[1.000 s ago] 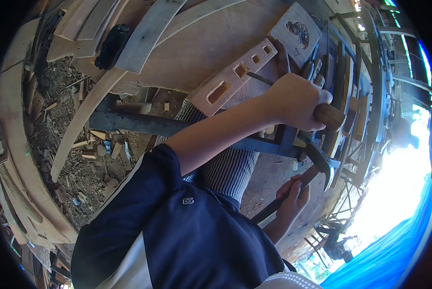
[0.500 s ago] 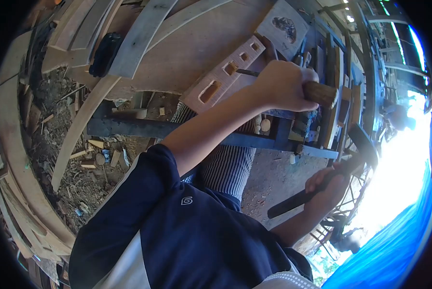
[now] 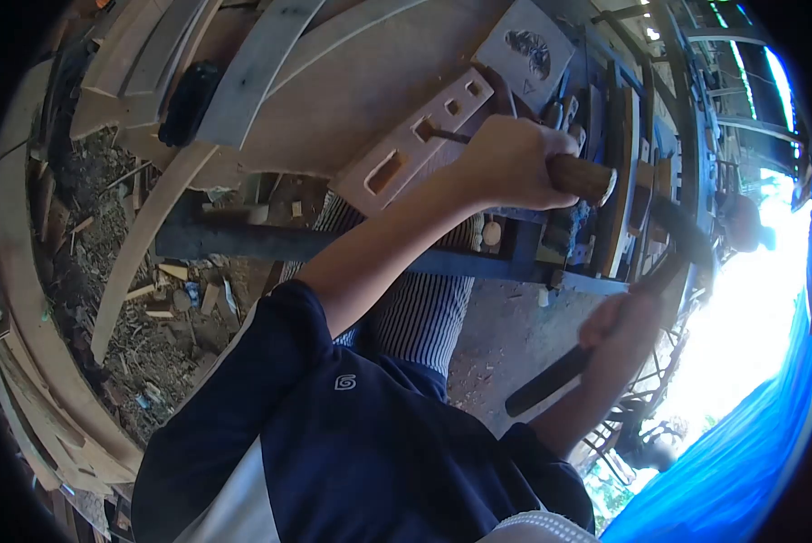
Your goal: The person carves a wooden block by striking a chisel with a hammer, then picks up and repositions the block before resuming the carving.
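My left hand (image 3: 513,161) is wrapped round a chisel (image 3: 587,179), whose thick wooden handle sticks out past my fist. The blade slants to the left, its tip at one of several rectangular holes in a pale wooden block (image 3: 406,150). That block lies slanted on the work surface over my legs. Off to the right, my right hand (image 3: 619,333) grips a hammer (image 3: 551,380) by its dark handle. The hammer's head is raised, blurred, and apart from the chisel.
A wide board (image 3: 324,118) lies beyond the block, with a board with a dark hollow (image 3: 525,56) farther back. Curved planks (image 3: 148,244) stand on the left above scraps and shavings. A dark beam (image 3: 243,242) crosses my legs. Tools and wood strips crowd the right. A blue sheet (image 3: 741,462) hangs at lower right.
The view has shifted slightly, so the bench things and my left hand sit a little farther left. My right hand and the hammer have moved slightly and are now blurred.
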{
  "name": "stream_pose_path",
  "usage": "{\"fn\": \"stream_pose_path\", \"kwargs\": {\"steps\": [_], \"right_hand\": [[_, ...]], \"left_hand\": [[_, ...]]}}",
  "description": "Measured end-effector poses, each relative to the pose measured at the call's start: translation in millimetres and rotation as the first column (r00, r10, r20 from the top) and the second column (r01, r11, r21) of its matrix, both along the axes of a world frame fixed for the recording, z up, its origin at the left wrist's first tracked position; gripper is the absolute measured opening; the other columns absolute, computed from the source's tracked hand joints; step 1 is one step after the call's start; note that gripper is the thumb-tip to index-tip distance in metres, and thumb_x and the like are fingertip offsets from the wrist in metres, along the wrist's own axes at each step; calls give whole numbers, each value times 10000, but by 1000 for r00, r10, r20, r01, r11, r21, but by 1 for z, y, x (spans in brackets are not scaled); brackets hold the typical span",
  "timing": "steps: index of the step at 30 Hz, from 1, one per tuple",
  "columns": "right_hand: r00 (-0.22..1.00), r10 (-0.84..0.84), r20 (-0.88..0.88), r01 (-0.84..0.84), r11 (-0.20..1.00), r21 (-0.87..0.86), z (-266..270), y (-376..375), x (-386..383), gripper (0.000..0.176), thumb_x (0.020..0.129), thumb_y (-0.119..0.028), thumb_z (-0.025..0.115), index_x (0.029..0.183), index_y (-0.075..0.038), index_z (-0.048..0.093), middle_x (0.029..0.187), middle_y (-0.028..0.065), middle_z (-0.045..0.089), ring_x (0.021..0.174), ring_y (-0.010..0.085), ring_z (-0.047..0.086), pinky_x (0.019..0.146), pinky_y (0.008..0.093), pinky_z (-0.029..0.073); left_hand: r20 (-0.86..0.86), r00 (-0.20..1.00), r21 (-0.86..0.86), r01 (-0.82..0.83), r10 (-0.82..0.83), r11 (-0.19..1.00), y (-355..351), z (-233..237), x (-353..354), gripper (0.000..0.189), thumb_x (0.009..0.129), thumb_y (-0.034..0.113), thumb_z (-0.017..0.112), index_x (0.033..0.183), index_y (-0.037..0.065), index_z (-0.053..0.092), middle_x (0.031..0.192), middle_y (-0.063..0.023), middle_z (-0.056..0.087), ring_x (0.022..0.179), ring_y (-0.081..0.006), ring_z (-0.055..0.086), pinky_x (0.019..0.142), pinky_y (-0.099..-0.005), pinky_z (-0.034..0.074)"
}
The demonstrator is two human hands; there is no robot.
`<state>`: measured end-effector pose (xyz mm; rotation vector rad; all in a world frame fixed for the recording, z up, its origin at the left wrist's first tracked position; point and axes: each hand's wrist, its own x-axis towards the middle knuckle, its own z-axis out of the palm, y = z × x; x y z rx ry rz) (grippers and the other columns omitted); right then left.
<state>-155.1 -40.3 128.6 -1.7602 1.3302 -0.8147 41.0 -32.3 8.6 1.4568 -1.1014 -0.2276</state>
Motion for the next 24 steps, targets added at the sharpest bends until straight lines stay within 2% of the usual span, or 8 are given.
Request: {"fn": "stream_pose_path", "kwargs": {"steps": [2, 4, 5, 7, 9, 16, 20, 24], "right_hand": [[982, -105, 156, 73, 978, 194, 21, -19, -26, 302, 999, -342, 436, 1004, -42, 474, 553, 13, 418, 418, 102, 415, 376, 244, 333], [855, 114, 505, -221, 962, 157, 34, -27, -45, 303, 1001, -337, 406, 906, -61, 490, 522, 15, 406, 385, 124, 401, 352, 248, 327], [856, 116, 503, -225, 961, 161, 37, -24, -49, 303, 1001, -337, 406, 906, -61, 490, 522, 15, 406, 385, 124, 401, 352, 248, 327], [952, -39, 302, 56, 997, -46, 45, -15, -45, 348, 1005, -348, 374, 798, -91, 483, 511, 20, 413, 352, 147, 382, 313, 254, 313], [945, -82, 316, 95, 995, -25, 41, -13, -48, 348, 1006, -341, 371, 784, -95, 476, 509, 17, 408, 343, 143, 372, 298, 254, 303], [945, -157, 286, 184, 980, -72, 26, 2, -40, 329, 1010, -346, 377, 835, -87, 478, 516, 9, 402, 339, 114, 359, 297, 230, 296], [952, -115, 285, 128, 991, -25, 15, -8, -58, 341, 1001, -397, 429, 904, -80, 508, 503, -8, 371, 343, 113, 334, 308, 249, 302], [903, 75, 423, -129, 986, 102, 8, -14, -71, 321, 1002, -391, 427, 979, -74, 477, 522, 3, 380, 356, 123, 343, 321, 249, 318]], "left_hand": [[21, 1000, 27, 0, -1, 1000, -1, 0, -1, 317, 600, 338, 789, 817, 135, 676, 693, -68, 660, 671, -245, 665, 636, -346, 506], [55, 999, 48, -4, 1, 999, -4, -1, -1, 323, 600, 348, 791, 815, 136, 677, 690, -61, 660, 663, -242, 666, 622, -345, 506], [89, 996, 9, -15, 14, 1000, -6, -3, -4, 324, 601, 355, 788, 814, 136, 679, 683, -54, 658, 648, -236, 666, 606, -343, 508], [117, 993, -24, -27, 30, 999, -5, -1, -6, 326, 602, 363, 785, 813, 137, 681, 675, -47, 655, 634, -231, 666, 590, -342, 509], [245, 969, 1, 40, -39, 999, -5, 5, -10, 325, 610, 370, 773, 821, 139, 687, 662, -40, 651, 610, -219, 667, 566, -337, 511], [210, 977, -15, 49, -45, 999, -3, 8, -13, 325, 607, 370, 764, 825, 140, 689, 690, -42, 662, 639, -210, 675, 595, -338, 521], [178, 984, -30, 35, -29, 999, -1, 6, -11, 331, 618, 379, 745, 833, 134, 690, 700, -57, 666, 635, -227, 671, 583, -356, 508], [185, 982, -17, 52, -48, 998, -7, 5, -9, 350, 601, 367, 760, 851, 133, 690, 707, -51, 670, 642, -222, 673, 613, -346, 519]]}}
